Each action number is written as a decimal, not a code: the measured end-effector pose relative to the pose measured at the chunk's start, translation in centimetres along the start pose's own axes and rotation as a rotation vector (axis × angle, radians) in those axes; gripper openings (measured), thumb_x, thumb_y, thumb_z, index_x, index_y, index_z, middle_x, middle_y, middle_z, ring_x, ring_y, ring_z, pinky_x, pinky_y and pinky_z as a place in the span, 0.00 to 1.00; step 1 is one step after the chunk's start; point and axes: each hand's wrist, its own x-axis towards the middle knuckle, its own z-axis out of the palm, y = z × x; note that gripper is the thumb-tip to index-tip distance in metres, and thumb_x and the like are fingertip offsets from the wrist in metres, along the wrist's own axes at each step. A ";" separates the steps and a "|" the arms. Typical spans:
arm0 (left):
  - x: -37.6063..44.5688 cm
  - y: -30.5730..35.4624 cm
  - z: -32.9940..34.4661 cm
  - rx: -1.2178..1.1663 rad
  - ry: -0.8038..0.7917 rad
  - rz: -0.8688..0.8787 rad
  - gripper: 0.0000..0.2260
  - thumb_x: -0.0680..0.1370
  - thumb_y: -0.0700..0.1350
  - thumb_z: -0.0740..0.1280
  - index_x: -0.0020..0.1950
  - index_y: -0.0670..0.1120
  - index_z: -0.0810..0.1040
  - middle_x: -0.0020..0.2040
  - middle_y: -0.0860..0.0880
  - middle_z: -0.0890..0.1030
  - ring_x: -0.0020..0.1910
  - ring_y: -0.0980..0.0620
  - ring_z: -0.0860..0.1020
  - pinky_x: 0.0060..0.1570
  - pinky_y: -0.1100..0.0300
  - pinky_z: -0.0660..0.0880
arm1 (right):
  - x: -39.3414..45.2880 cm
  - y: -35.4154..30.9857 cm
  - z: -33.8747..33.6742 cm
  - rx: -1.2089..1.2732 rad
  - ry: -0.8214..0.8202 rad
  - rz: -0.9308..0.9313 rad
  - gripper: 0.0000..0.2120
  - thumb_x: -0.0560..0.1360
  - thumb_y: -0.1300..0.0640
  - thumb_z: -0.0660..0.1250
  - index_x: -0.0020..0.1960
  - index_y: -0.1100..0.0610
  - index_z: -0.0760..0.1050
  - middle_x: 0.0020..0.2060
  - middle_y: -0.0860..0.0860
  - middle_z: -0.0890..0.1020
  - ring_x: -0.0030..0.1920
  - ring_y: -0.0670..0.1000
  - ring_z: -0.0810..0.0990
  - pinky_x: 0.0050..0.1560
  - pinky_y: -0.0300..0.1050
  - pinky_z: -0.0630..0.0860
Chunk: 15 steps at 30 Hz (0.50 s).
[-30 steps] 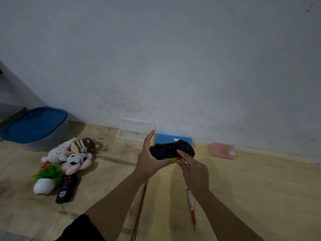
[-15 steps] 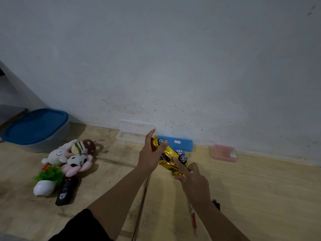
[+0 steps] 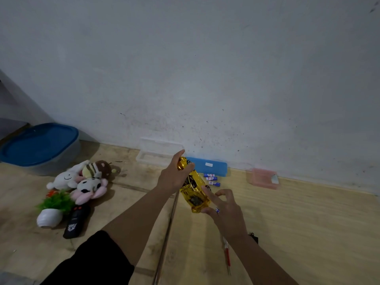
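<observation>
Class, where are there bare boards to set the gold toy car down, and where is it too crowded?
Widest free patch: the boards right of the right hand, bordered by the pink box and the screwdriver. A narrower strip lies between the plush toys and the left hand. Crowded: by the blue case and batteries behind the gold toy car.

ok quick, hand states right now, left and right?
Left hand: holding the gold toy car by its far end.
Right hand: thumb and index finger pinching the car's near end, other fingers loose.

Head view, forward-down; close over floor [image 3: 287,223]
</observation>
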 end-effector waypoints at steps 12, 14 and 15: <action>0.0 -1.3 1.3 0.365 -0.164 -0.022 0.36 0.72 0.69 0.58 0.75 0.61 0.47 0.72 0.47 0.67 0.67 0.41 0.69 0.63 0.49 0.68 | -0.9 0.1 1.2 0.348 -0.216 0.118 0.32 0.72 0.54 0.71 0.68 0.36 0.59 0.65 0.47 0.75 0.62 0.44 0.73 0.61 0.36 0.69; -0.9 -2.4 1.9 0.334 -0.202 -0.026 0.37 0.71 0.69 0.60 0.75 0.61 0.47 0.71 0.47 0.69 0.67 0.41 0.70 0.64 0.50 0.68 | -1.7 0.4 1.9 0.457 -0.230 0.151 0.32 0.71 0.56 0.72 0.67 0.35 0.61 0.64 0.45 0.76 0.59 0.37 0.74 0.59 0.32 0.72; -1.2 -3.0 2.1 0.313 -0.226 -0.033 0.38 0.71 0.69 0.61 0.75 0.61 0.48 0.71 0.47 0.70 0.66 0.42 0.71 0.64 0.50 0.69 | -2.2 0.6 2.2 0.498 -0.235 0.167 0.32 0.71 0.56 0.72 0.66 0.34 0.61 0.63 0.44 0.76 0.55 0.33 0.75 0.54 0.28 0.72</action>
